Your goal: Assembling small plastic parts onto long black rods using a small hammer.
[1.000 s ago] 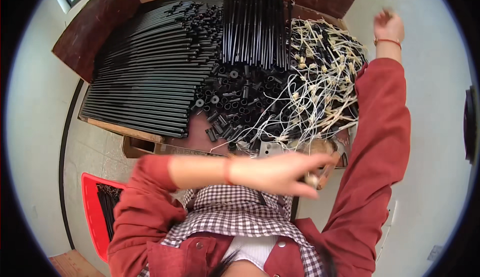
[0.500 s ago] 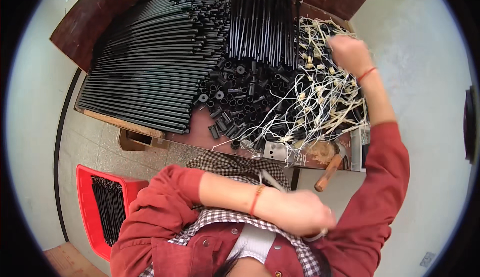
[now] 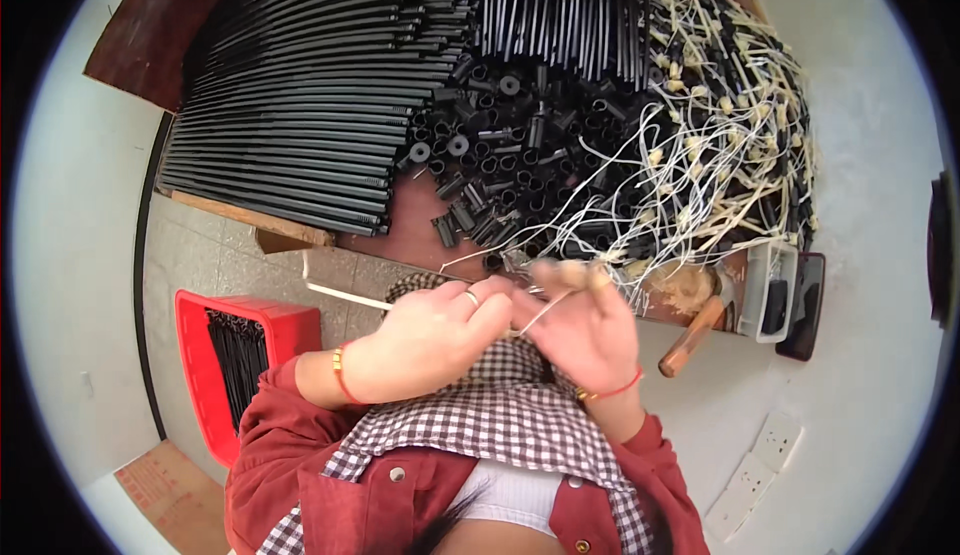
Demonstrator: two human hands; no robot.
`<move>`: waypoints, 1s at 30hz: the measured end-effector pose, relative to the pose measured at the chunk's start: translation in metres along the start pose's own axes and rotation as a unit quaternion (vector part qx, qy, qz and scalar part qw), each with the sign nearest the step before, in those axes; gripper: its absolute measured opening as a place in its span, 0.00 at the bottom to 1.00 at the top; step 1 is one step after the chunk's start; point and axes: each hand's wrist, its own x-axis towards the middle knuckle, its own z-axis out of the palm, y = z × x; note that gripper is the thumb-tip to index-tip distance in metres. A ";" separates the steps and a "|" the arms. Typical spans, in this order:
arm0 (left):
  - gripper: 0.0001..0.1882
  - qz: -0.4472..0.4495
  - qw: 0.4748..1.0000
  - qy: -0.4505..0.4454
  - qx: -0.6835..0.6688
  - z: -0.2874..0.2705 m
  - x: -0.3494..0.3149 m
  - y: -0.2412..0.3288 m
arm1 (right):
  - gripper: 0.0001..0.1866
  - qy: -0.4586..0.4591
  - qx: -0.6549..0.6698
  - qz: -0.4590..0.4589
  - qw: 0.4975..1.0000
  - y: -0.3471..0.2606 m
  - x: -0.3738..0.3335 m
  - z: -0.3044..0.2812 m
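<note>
Close in front of my checked apron, my two hands meet. My left hand (image 3: 430, 340) is closed, thumb and fingers pinched on a white cord (image 3: 347, 297). One thicker end of that cord sticks out to the left, bent at its tip. My right hand (image 3: 588, 340) touches or nearly touches the left fingertips, its palm partly showing and its fingers smeared by motion. A thin white strand (image 3: 545, 312) runs across its fingers; whether they grip it is unclear. Beyond the hands lies a heap of tangled white cords (image 3: 690, 175) with pale knots and black pieces.
Long black rods (image 3: 290, 125) are stacked at left, with more black rods (image 3: 560, 15) upright-looking at the back. Short black tubes (image 3: 520, 170) are piled mid-table. A wooden-handled hammer (image 3: 692, 337), white bin (image 3: 770, 290) and dark phone-like slab (image 3: 803, 305) sit at right. A red crate (image 3: 290, 320) holds black rods.
My right hand has come back from the cord heap to my lap. My left hand has moved left and up to meet it, with white cord now showing between them. The view has shifted.
</note>
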 end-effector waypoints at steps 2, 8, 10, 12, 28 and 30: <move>0.10 0.016 0.996 -0.010 0.082 -0.015 -0.007 -0.005 | 0.08 0.008 0.004 -0.058 0.998 -0.010 0.003 0.026; 0.18 0.092 0.846 -0.015 -0.525 -0.034 -0.032 -0.052 | 0.12 -0.045 -0.125 -0.289 0.948 -0.082 -0.053 0.048; 0.16 -0.066 0.837 0.057 -0.541 -0.012 -0.019 -0.033 | 0.06 0.100 -0.511 -0.344 0.781 -0.035 -0.031 0.056; 0.16 -0.216 0.801 0.125 -0.545 0.006 -0.006 -0.020 | 0.04 0.101 -0.758 -0.267 0.587 -0.003 -0.013 0.058; 0.12 -0.034 0.986 0.049 -0.157 0.015 0.022 -0.020 | 0.07 0.206 -0.741 -0.211 0.603 -0.017 -0.008 0.051; 0.10 -0.054 0.960 0.063 -0.269 0.011 0.025 -0.019 | 0.07 0.220 -0.779 -0.202 0.551 -0.012 -0.007 0.042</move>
